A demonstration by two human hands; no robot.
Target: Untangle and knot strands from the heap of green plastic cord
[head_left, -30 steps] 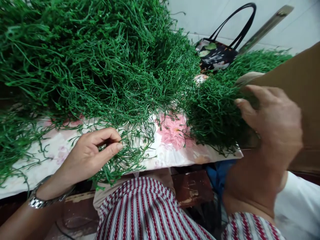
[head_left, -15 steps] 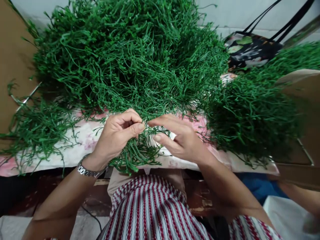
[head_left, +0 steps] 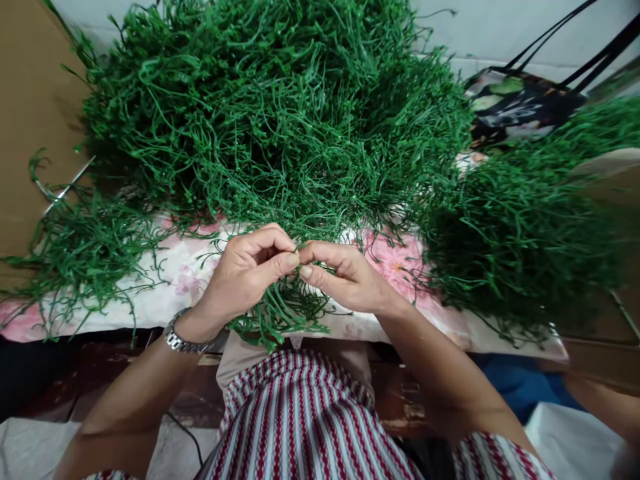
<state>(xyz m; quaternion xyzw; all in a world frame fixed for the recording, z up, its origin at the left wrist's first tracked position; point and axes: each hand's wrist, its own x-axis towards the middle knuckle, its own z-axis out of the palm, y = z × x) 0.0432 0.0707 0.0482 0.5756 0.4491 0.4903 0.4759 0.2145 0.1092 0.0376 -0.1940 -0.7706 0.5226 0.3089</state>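
Above a flowered cloth [head_left: 150,305], we are working fingertip to fingertip over loose green stems [head_left: 277,315].

Our left hand [head_left: 250,270] is pinching thumb and forefinger closed on a bit of green stem [head_left: 301,246], mostly hidden; our right hand [head_left: 347,277] is curving its thumb and forefinger just beside it, and we cannot tell whether they are gripping anything. The loose green stems are lying under our hands at the cloth's near edge. Beyond, a tall green heap [head_left: 280,120] is rising, and a black floral bag [head_left: 525,105] is resting to its right.
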